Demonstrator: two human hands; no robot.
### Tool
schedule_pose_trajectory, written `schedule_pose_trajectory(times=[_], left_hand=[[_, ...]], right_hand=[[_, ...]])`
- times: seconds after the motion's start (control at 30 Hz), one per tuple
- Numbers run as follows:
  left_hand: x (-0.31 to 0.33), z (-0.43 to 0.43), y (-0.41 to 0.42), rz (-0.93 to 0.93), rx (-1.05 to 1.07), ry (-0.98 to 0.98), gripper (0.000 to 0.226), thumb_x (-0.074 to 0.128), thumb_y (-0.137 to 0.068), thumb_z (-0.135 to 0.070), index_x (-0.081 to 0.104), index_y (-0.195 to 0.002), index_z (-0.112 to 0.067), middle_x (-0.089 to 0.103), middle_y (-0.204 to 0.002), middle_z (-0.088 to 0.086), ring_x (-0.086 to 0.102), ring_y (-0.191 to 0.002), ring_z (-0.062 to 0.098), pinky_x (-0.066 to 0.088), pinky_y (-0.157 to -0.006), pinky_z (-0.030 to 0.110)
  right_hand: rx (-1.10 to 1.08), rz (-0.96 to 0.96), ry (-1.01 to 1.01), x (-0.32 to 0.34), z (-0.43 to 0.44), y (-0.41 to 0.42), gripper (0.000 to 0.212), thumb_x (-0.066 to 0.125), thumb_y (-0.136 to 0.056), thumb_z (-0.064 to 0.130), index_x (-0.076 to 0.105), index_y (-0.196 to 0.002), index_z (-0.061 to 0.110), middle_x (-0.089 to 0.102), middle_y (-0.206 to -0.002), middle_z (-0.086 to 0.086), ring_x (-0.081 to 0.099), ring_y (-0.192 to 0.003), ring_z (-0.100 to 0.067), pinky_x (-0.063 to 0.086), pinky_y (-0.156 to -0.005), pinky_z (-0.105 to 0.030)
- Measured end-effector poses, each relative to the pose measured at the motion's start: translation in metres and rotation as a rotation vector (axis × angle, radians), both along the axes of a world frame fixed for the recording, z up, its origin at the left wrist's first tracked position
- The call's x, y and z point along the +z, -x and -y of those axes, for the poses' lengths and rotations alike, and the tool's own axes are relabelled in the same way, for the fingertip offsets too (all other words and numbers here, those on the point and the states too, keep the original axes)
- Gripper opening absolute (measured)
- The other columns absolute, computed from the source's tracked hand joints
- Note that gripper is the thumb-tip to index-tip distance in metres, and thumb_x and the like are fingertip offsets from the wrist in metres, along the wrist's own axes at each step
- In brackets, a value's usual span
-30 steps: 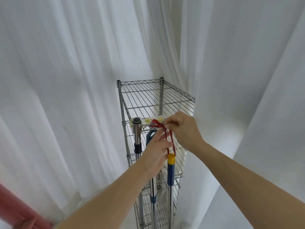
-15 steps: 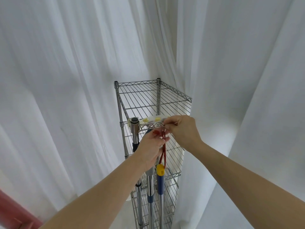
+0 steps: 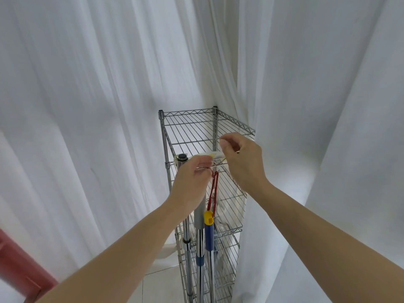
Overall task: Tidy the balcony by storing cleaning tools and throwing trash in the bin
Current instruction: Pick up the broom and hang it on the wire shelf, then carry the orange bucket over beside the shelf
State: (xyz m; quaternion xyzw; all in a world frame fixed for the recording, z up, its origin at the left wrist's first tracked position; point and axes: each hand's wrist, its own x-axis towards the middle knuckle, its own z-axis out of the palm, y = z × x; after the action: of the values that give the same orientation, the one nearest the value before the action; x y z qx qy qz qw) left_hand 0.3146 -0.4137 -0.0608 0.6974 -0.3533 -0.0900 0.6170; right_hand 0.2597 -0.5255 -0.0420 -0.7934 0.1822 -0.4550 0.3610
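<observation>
Hanging a long-handled cleaning tool on the wire rack [image 3: 209,136] in the curtained corner, by the red cord [image 3: 214,190] looped over a hook bar [image 3: 213,168] at the rack's second shelf. Yellow cap [image 3: 208,218] and blue handle [image 3: 209,237] hanging straight down below the cord, just beside two other poles [image 3: 200,248]. Left hand [image 3: 192,182] pinched together at the top of the cord, by the bar; right hand [image 3: 240,158] raised just above the shelf edge, fingers loosely curled, gripping nothing visible. Best to seat the loop fully behind the hook tip before easing the pinch, then let the weight settle slowly. Worth watching for swing against the neighbouring poles, and for the cord slipping off a shallow hook
</observation>
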Motion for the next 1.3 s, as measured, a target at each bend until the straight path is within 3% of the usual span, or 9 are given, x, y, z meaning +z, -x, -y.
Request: schedule_pose_trajectory(times=[0.13,0.27,0.5,0.6,0.73,0.83,1.0,1.3], left_hand=[[0.009,-0.009,0.000,0.029,0.011,0.089,0.028,0.049,-0.091,-0.003,0.061,-0.098,-0.028,0.067,-0.101,-0.010,0.064,-0.100,0.011,0.050,-0.091,0.027],[0.016,-0.016,0.009,0.095,-0.056,0.157,0.024,0.050,-0.093,-0.008,0.061,-0.096,-0.029,0.067,-0.100,-0.009,0.064,-0.098,0.009,0.049,-0.087,0.021],[0.032,-0.033,0.016,0.155,-0.320,0.320,0.015,0.053,-0.093,-0.013,0.064,-0.104,-0.016,0.069,-0.101,0.000,0.065,-0.097,0.007,0.048,-0.081,0.011],[0.034,-0.046,0.022,0.174,-0.464,0.395,0.014,0.055,-0.093,-0.013,0.064,-0.103,-0.010,0.070,-0.100,0.003,0.065,-0.096,0.008,0.048,-0.080,0.011],[0.032,-0.065,0.041,0.164,-0.666,0.463,0.013,0.057,-0.089,-0.029,0.063,-0.097,-0.022,0.069,-0.095,-0.005,0.066,-0.095,0.010,0.049,-0.085,0.018],[0.031,-0.077,0.078,0.099,-0.828,0.521,0.017,0.053,-0.087,-0.034,0.064,-0.094,-0.022,0.070,-0.090,-0.011,0.067,-0.094,0.010,0.050,-0.084,0.019],[0.029,-0.098,0.170,-0.009,-1.126,0.572,0.020,0.050,-0.089,-0.034,0.064,-0.091,-0.021,0.071,-0.088,-0.015,0.067,-0.094,0.010,0.049,-0.085,0.019],[0.023,-0.191,0.388,-0.151,-1.678,0.552,0.020,0.050,-0.088,-0.036,0.066,-0.089,-0.023,0.071,-0.086,-0.015,0.066,-0.093,0.009,0.049,-0.086,0.020]], right_hand=[[0.015,0.031,0.003,0.003,-0.007,0.004,0.015,0.054,-0.094,0.019,0.068,-0.100,0.017,0.062,-0.081,0.012,0.056,-0.076,0.000,0.042,-0.068,-0.004],[-0.008,0.051,0.024,0.009,-0.018,0.014,0.016,0.052,-0.095,0.022,0.067,-0.097,0.017,0.061,-0.077,0.011,0.056,-0.073,-0.003,0.043,-0.067,-0.010],[-0.129,0.152,0.046,0.025,-0.051,0.051,0.016,0.052,-0.095,0.025,0.067,-0.092,0.021,0.060,-0.073,0.016,0.054,-0.067,0.003,0.042,-0.064,-0.008],[-0.232,0.225,0.028,0.024,-0.078,0.071,0.015,0.053,-0.095,0.026,0.063,-0.084,0.030,0.062,-0.072,0.017,0.058,-0.071,-0.004,0.048,-0.069,-0.018],[-0.426,0.316,0.022,0.020,-0.123,0.110,0.014,0.052,-0.093,0.030,0.065,-0.087,0.026,0.064,-0.073,0.010,0.062,-0.076,-0.021,0.051,-0.072,-0.034],[-0.566,0.332,0.035,0.017,-0.159,0.152,0.019,0.051,-0.094,0.030,0.066,-0.090,0.019,0.067,-0.078,-0.006,0.061,-0.079,-0.031,0.051,-0.072,-0.039],[-0.855,0.297,0.074,0.015,-0.225,0.241,0.018,0.051,-0.095,0.028,0.067,-0.093,0.020,0.066,-0.080,0.009,0.064,-0.081,-0.017,0.053,-0.077,-0.036],[-1.427,0.319,0.141,0.009,-0.388,0.433,0.016,0.051,-0.092,0.031,0.065,-0.090,0.024,0.066,-0.080,0.008,0.064,-0.080,-0.021,0.052,-0.076,-0.040]])
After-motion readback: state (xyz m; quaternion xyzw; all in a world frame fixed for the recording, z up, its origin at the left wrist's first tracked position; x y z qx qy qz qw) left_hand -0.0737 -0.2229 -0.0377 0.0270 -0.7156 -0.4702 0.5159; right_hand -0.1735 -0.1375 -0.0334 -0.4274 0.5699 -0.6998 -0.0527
